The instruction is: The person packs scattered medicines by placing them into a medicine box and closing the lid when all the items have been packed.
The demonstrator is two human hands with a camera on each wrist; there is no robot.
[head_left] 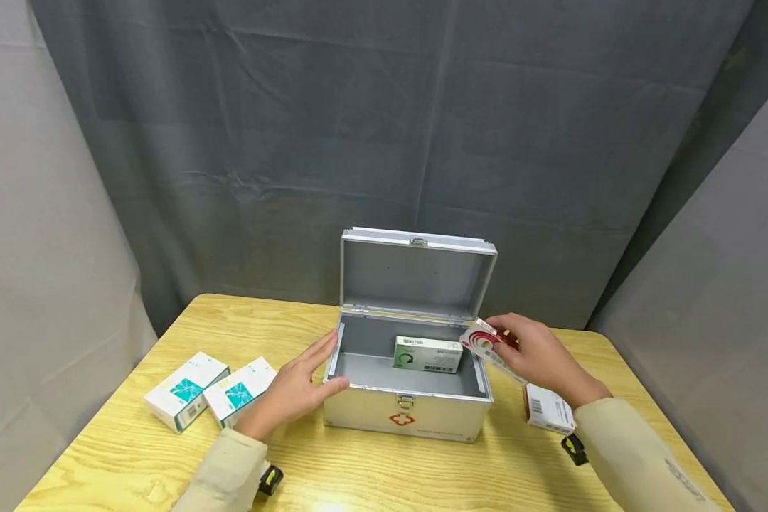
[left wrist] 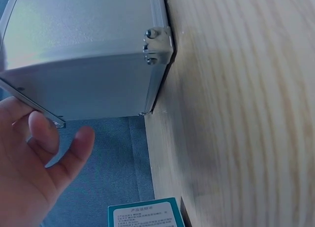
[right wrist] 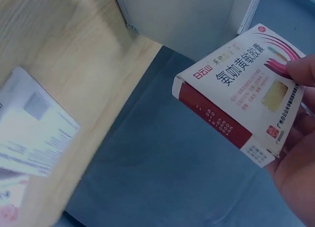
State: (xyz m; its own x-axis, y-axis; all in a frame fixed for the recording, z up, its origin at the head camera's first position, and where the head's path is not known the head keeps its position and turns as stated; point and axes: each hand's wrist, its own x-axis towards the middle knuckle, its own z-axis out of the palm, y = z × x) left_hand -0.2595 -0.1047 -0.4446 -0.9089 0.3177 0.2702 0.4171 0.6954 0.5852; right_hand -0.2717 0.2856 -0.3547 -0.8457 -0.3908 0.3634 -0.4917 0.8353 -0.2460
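Note:
A silver first-aid case [head_left: 416, 419] stands on the table with its lid [head_left: 419, 277] raised. Inside, toward the right, a green-and-white medicine box [head_left: 429, 355] stands on edge. My left hand [head_left: 294, 391] rests its extended fingers on the case's left rim. My right hand [head_left: 540, 355] pinches a white medicine box with red curved stripes [head_left: 483, 340] just over the right rim, tilted. In the right wrist view, the held medicine box [right wrist: 231, 84] shows its printed face and a dark red end. The left wrist view has my fingers [left wrist: 44, 131] at the rim's edge.
Two white-and-teal boxes [head_left: 188, 387] lie at the left of the wooden table [head_left: 384, 473], the nearer one [head_left: 240, 387] beside my left wrist. White boxes [head_left: 550, 409] lie under my right forearm. Grey curtain [head_left: 384, 128] hangs behind the table.

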